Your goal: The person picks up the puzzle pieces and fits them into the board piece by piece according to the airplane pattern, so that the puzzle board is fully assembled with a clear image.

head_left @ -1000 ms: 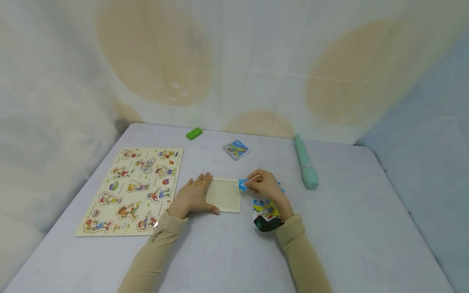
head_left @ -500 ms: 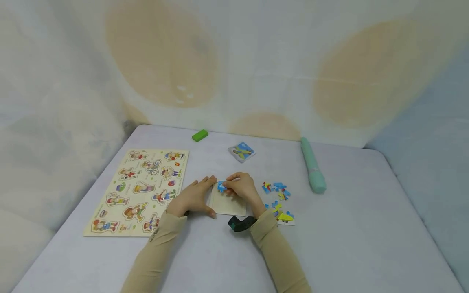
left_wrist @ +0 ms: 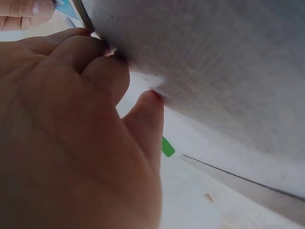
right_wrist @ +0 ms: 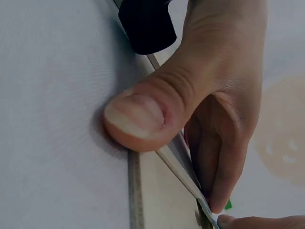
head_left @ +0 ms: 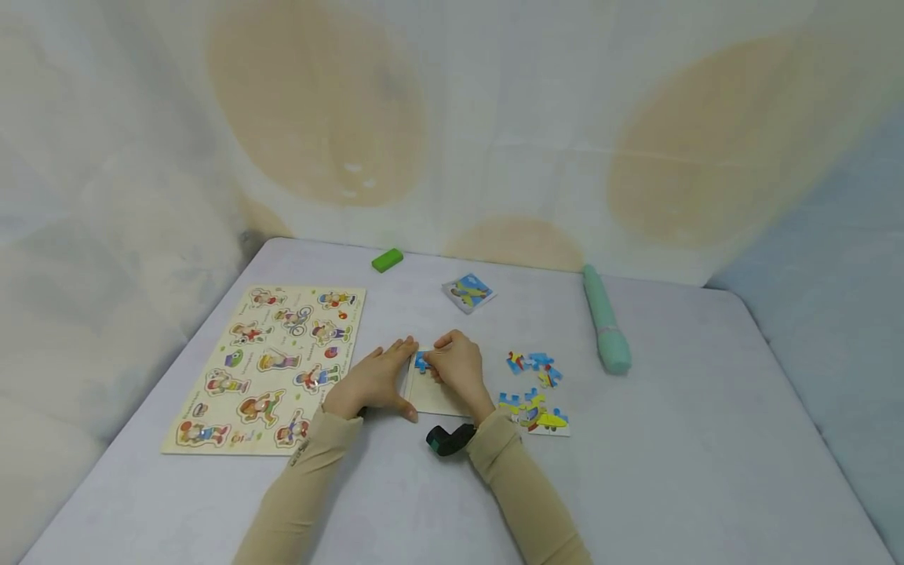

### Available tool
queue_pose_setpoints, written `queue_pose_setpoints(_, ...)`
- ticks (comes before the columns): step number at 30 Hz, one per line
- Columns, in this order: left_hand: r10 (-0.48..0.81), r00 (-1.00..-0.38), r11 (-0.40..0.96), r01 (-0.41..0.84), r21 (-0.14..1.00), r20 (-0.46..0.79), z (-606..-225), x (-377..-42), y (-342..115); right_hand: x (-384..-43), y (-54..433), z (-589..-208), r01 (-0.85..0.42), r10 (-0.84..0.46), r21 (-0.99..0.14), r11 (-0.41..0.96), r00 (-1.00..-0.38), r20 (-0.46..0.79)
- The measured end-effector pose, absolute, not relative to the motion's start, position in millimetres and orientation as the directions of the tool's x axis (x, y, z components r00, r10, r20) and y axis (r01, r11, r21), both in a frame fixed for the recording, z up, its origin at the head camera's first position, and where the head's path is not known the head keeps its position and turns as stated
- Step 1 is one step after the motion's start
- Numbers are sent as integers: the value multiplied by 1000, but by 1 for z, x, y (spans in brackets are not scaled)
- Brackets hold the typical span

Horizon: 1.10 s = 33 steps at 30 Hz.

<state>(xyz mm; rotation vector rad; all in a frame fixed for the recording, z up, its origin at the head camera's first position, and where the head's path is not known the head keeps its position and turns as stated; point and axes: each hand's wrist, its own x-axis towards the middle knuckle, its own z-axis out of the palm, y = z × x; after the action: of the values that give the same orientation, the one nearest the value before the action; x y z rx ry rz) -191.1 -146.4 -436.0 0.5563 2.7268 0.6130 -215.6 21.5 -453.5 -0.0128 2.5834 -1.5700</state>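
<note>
In the head view my left hand [head_left: 374, 380] rests on the left edge of a shallow wooden puzzle tray [head_left: 439, 402], thumb and fingers spread. A blue jigsaw piece [head_left: 421, 362] lies at the tray's far left corner, pinched between thumb and fingers of my right hand [head_left: 457, 365]. The right wrist view has the left thumb [right_wrist: 138, 119] large at the tray's rim, with a right fingertip [right_wrist: 257, 222] low at the piece. In the left wrist view, right-hand fingers [left_wrist: 26, 14] and a bit of blue show at the top left corner.
Right of the tray lie several loose jigsaw pieces [head_left: 542, 359] and a group forming a yellow plane [head_left: 549, 421]. A wooden picture board [head_left: 286, 390] fills the left side. Farther back are a green block [head_left: 387, 260], a plane picture card [head_left: 469, 293] and a mint folded umbrella-like item [head_left: 605, 322].
My right hand has carried the blue jigsaw piece leftward from the tray's right side to its far left corner. The left hand keeps its place on the tray's edge.
</note>
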Motion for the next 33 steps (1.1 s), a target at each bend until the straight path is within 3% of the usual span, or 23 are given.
queue_pose_setpoints(6,430,-880,837,306,454,-199,-439,-193,-147,-214,20,-461,-51,-41,-773,633,-999,32)
queue_pose_setpoints(8,431,-879,839,306,451,-205,-440,-194,-147,-214,23,-464,-42,-63,-825,564,-998,8)
queue_pose_setpoints(14,430,-880,837,304,456,-203,-442,-195,-147,-221,53,-451,107,-156,-977,183,-978,-137)
queue_pose_setpoints(21,438,-878,835,319,448,-192,-446,-195,-147,-235,106,-439,119,-75,-990,77,-989,-125)
queue_pose_setpoints(29,449,-872,833,331,444,-192,-447,-194,-147,-233,153,-437,96,-77,-988,118,-991,-106)
queue_pose_setpoints(33,449,-873,837,337,432,-190,-445,-194,-149,-228,171,-442,33,-73,-958,285,-996,-56)
